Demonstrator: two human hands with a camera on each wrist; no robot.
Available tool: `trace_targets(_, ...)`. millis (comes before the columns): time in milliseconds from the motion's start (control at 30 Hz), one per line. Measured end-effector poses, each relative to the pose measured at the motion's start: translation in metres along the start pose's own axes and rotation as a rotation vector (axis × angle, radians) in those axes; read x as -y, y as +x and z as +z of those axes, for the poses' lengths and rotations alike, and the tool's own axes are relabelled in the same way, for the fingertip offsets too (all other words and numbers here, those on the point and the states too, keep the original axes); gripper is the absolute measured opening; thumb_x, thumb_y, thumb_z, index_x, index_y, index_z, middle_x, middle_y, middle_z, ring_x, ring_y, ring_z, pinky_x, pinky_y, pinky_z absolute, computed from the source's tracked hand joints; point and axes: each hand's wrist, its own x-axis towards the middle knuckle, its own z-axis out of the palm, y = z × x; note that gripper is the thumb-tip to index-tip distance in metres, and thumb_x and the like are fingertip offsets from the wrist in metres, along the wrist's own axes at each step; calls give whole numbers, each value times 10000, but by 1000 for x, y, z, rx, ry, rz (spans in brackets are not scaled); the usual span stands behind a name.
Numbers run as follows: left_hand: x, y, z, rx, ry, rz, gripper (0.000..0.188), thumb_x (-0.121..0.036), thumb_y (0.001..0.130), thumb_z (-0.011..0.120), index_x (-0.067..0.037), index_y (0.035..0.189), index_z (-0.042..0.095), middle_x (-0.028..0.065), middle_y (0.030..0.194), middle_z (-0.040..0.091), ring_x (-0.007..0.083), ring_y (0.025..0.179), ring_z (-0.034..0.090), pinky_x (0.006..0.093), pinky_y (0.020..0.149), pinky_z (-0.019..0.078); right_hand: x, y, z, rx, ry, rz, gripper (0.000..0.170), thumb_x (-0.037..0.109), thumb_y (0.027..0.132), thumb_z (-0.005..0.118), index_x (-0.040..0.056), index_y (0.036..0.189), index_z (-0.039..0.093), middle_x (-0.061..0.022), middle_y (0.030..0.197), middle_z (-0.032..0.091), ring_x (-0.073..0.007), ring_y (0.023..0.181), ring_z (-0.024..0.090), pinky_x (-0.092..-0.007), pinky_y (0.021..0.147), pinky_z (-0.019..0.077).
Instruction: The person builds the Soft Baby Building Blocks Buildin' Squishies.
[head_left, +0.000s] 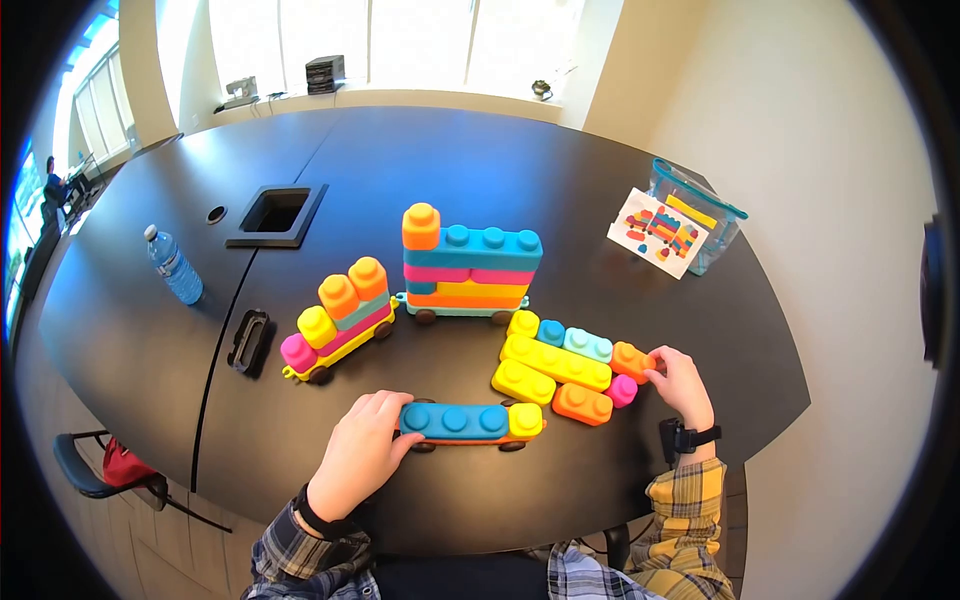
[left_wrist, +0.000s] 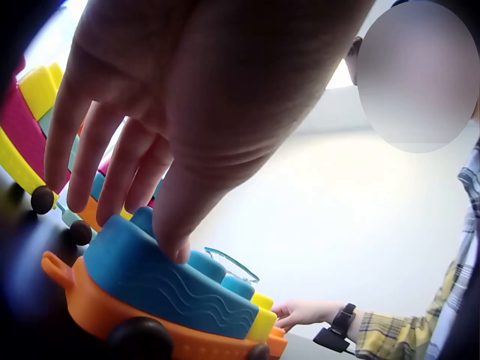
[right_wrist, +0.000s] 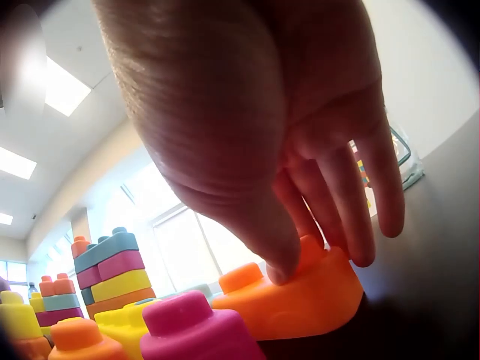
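Observation:
My left hand (head_left: 362, 445) holds the left end of a long blue block (head_left: 455, 421), thumb on the near side and fingers on the far side. That block and a yellow block (head_left: 525, 421) sit on an orange wheeled wagon (left_wrist: 202, 343) with dark wheels. Over at the right, my right hand (head_left: 683, 385) pinches an orange two-stud block (right_wrist: 292, 300) between thumb and fingers. It lies at the end of a group of loose blocks: a pink block (head_left: 622, 391), another orange block (head_left: 582, 403), a long yellow block (head_left: 556, 363), a light-blue block (head_left: 588, 344) and others.
Behind stands a tall wagon stacked with blocks (head_left: 470, 275), linked to a smaller yellow wagon (head_left: 345, 350) on the left. A clear zip bag (head_left: 715, 225) with a picture card (head_left: 655, 232) is back right. A water bottle (head_left: 174, 266) and table socket box (head_left: 278, 214) are left.

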Motion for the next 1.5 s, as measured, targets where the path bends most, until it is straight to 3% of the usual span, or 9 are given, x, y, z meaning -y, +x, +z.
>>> trace_targets(100,3,0,1,52,10,2,415,-153,857,830,-26,1199,633,154,1160,679,383,1076,648,456,922,534,8,-2,-4,-82,-76,-58,289,176,906,771,21,1135,688,-176,1040,745,-377,936,726,-428,834,583)
trace_targets(167,4,0,2,52,5,9,393,-148,862,825,-29,1182,630,148,1153,679,377,1066,651,453,916,536,26,-5,-17,-231,-114,76,300,180,918,763,21,1155,668,-185,1037,745,-390,897,725,-420,813,590)
trace_targets(233,5,0,2,38,-8,16,401,-146,868,822,-31,1200,630,152,1167,679,378,1079,652,451,927,538,45,-6,-25,-293,-71,37,283,147,952,732,15,1185,642,-167,1002,756,-337,860,754,-393,781,595)
trace_targets(300,4,2,-2,27,-19,27,408,-143,874,818,-33,1219,631,157,1180,678,380,1091,654,449,939,539,87,-12,-28,-288,446,-99,247,93,979,698,8,1201,632,-132,993,755,-248,885,766,-347,772,590)
trace_targets(367,0,5,-9,-68,-62,94,454,-124,892,807,-26,1292,618,179,1252,671,389,1146,655,441,971,544,130,-22,-22,-109,578,-169,269,51,976,700,-4,1228,624,-123,1086,747,-187,925,748,-319,813,587)
trace_targets(467,-1,9,-16,-99,-144,128,476,-90,943,761,-11,1378,586,186,1320,662,363,1198,665,423,983,563,172,-30,8,-19,418,-574,362,195,978,744,33,1280,628,-133,1162,734,-279,1010,733,-369,885,573)
trace_targets(667,-8,4,-13,-19,-477,-77,428,-53,1012,664,-11,1428,573,162,1321,669,283,1184,689,372,931,608,230,-38,51,184,387,-651,367,248,1010,703,39,1286,582,-170,1130,693,-395,992,704,-440,810,574)
trace_targets(900,-3,5,-6,-40,-412,-66,387,-75,1006,690,-18,1382,617,151,1234,688,257,1115,716,344,838,639,234,-42,70,188,345,-654,349,274,1012,700,52,1259,591,-136,1132,697,-362,988,712,-442,780,577)
trace_targets(1500,5,6,-2,7,-225,33,317,-147,953,744,-27,1223,630,163,1128,691,402,1020,694,447,858,579,228,-44,81,214,334,-626,394,286,995,738,35,1275,619,-174,1161,703,-376,1067,681,-440,919,543)
